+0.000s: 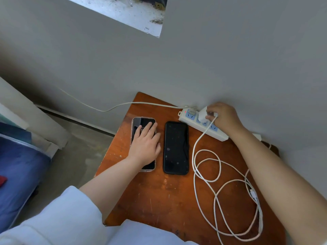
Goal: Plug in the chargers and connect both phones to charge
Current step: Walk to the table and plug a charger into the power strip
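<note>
Your right hand [223, 116] pinches the white charger [202, 115] at the power strip [219, 135] on the counter's [159, 200] far right, your left hand [145, 144] lies spread on the clear-cased phone [141, 122], and the black phone [176, 147] and loose cable [208, 175] remain unconnected.

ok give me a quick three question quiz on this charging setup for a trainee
1. True or false: the left hand rests flat on the clear-cased phone.
2. What does the right hand grip? A) the black phone B) the white charger C) a cable end
3. Fill in: the white cable lies in loose ____ on the wooden table.

Key
1. True
2. B, the white charger at the power strip; the black phone lies untouched.
3. loops
</note>
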A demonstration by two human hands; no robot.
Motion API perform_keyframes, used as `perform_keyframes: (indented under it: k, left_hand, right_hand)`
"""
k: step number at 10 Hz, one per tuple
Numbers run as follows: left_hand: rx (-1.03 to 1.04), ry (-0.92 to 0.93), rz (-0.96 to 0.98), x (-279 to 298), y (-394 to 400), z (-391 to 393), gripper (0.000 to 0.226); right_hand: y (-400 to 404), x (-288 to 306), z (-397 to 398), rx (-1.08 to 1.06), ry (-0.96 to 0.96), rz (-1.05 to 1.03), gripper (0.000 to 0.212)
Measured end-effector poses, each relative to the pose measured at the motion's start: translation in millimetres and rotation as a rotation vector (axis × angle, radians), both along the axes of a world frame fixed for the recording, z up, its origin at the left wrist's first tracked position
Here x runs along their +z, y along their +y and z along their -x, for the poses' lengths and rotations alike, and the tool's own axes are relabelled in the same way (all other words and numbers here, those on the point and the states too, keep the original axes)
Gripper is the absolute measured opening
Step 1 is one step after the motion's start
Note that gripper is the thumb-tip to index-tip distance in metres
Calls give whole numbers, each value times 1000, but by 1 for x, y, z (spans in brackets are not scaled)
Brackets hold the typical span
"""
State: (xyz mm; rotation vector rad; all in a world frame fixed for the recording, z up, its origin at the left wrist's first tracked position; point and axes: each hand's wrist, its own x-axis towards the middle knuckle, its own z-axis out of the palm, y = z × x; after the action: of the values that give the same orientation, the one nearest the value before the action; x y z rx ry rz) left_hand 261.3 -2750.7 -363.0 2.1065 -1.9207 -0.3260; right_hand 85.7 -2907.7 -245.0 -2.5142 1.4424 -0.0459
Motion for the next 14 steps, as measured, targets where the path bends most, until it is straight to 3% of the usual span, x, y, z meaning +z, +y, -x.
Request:
perform_keyframes:
  k: [3,4,5,7,12,14]
  left_hand:
    - [41,-104,-118,-3,-5,4,66]
    - [43,-108,-119,-2,-5,3,66]
    - [43,-111,-122,-2,-6,3,66]
    - [41,-105,-125,-2,-3,3,66]
    - [36,-105,-111,-1,-4,2,65]
    - [35,-95,-121,1,-3,4,64]
  right_hand:
    - [5,-6,11,-109,-21,-9,25]
    - [4,-6,3,-94,80,-34,28]
    - [4,-3,-10,-89,183,-57,16]
    - [8,-9,-23,-129,314,-82,27]
    - [14,-14,-18,-55,226,-10,31]
    - [5,-9,-20,-10,333,-82,34]
